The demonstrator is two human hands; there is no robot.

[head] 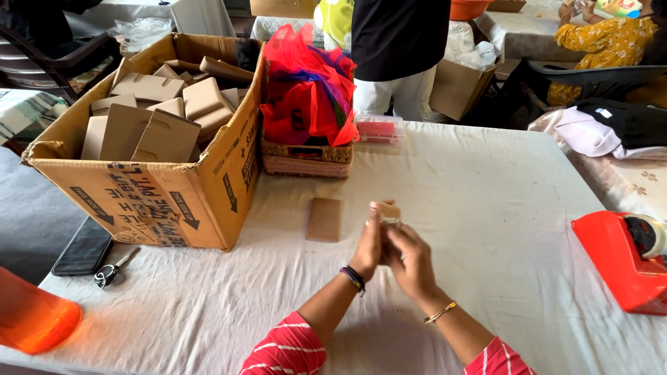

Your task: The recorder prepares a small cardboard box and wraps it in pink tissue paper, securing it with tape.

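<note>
A small folded kraft-paper piece (389, 210) is pinched at its lower end between both hands, above the tabletop (486, 180) and just right of a flat kraft-paper bag (324, 219) lying there. It looks light, thin and easily creased, best held by its edges. The left hand (368, 246) and right hand (411, 260) press together, each grip clamped on it. Left of the bag stands a cardboard box (160, 201) of the same bags.

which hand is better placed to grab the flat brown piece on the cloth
Left, probably. The flat brown piece lies left of both hands, nearer the left hand; the right hand would cross over.
</note>
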